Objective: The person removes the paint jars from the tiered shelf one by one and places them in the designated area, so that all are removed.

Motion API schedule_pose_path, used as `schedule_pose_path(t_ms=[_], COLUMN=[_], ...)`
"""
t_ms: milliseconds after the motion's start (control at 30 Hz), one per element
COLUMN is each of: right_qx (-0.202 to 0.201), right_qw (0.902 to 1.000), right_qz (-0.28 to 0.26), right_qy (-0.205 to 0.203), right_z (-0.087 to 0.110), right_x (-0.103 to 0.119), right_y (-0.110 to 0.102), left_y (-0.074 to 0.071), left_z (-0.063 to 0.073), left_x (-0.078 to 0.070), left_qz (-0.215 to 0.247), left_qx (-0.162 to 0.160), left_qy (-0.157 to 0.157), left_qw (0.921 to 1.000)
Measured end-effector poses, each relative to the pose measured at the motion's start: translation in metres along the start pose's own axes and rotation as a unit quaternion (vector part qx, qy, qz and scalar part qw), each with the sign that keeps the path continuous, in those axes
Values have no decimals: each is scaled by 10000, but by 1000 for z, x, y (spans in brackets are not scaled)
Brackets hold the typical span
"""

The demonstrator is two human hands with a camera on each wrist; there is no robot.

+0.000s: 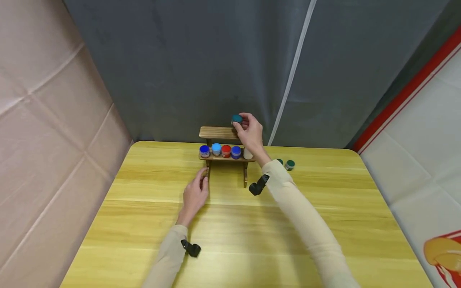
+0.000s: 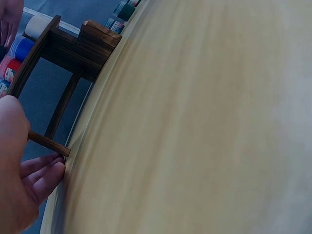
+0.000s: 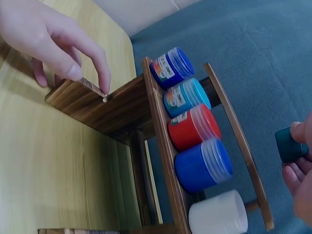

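A two-tier wooden stand (image 1: pixel 218 132) holds several lidded paint jars on its lower shelf: a dark blue jar (image 3: pixel 171 67), a light blue jar (image 3: pixel 186 97), a red jar (image 3: pixel 193 127), another blue jar (image 3: pixel 203 165) and a white jar (image 3: pixel 218 213). Above the right end of the upper shelf, my right hand (image 1: pixel 251 133) pinches a dark teal jar (image 1: pixel 236 119) between thumb and fingers. My left hand (image 1: pixel 195 193) holds the stand's left leg at its front end, with thumb and fingers about the wood.
Two green-lidded jars stand on the table right of the stand; the nearer green jar (image 1: pixel 289 165) shows fully, the other is partly behind my right sleeve. A grey curtain (image 1: pixel 180 80) hangs right behind the table (image 1: pixel 144 208). Pale walls flank both sides.
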State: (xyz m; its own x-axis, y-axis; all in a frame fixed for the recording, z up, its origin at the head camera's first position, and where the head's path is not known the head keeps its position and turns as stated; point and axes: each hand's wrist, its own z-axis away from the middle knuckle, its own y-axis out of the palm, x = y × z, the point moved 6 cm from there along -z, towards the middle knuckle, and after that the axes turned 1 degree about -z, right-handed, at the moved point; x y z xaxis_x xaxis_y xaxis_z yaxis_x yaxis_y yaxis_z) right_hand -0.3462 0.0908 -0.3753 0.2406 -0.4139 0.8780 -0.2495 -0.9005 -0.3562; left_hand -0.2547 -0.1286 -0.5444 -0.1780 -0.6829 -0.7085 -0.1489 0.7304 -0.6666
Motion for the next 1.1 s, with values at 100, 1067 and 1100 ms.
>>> schedule_pose_path(t_ms=[100, 1067, 1100], right_qx=[-120, -481, -499], right_qw=[9999, 9986, 9985], right_qz=[20, -185, -185], right_qy=[-45, 113, 123], right_z=[-1, 1, 1], right_x=[-2, -16, -17], right_y=[-6, -35, -36], left_y=[1, -4, -4], left_z=[-1, -7, -7], left_x=[0, 4, 4], left_qz=[-9, 9, -2], left_qx=[28, 30, 21], left_qy=[10, 45, 39], left_qw=[10000, 10000, 10000])
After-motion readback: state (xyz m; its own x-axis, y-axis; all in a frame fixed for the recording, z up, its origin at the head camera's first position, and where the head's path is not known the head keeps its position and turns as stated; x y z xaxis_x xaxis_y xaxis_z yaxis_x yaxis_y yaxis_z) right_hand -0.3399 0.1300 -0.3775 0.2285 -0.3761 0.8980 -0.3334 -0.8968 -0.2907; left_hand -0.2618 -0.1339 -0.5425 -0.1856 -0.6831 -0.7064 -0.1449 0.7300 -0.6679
